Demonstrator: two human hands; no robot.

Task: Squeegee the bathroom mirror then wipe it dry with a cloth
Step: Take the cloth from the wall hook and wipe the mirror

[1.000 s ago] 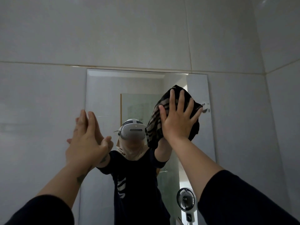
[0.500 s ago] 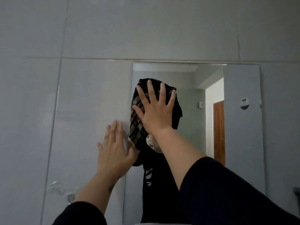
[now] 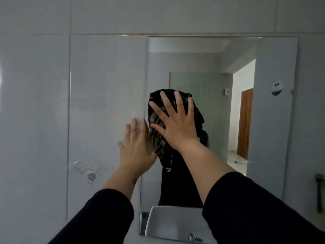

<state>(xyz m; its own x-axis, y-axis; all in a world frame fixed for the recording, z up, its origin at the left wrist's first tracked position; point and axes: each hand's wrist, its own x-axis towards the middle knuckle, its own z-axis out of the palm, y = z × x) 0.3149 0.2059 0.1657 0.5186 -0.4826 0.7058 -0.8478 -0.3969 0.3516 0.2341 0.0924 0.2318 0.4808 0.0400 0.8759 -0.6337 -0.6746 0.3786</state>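
Observation:
The bathroom mirror (image 3: 219, 120) hangs on a grey tiled wall, filling the right half of the view. A dark checked cloth (image 3: 156, 127) lies flat against the glass near the mirror's left edge. My right hand (image 3: 175, 124) presses on the cloth with fingers spread wide. My left hand (image 3: 136, 148) rests flat and empty on the wall tile at the mirror's left edge, fingers pointing up. No squeegee is in sight. The cloth and hand hide the reflected head.
A white basin (image 3: 174, 224) with a metal tap (image 3: 193, 237) sits below the mirror. A small metal hook (image 3: 91, 177) sticks out of the left tile. A dark object (image 3: 319, 192) hangs on the wall at the far right. A sticker (image 3: 277, 88) shows in the mirror.
My right hand has swept the cloth from the mirror's upper right to its left edge, then downward. The left hand stayed flat at the left edge. The view panned left and down.

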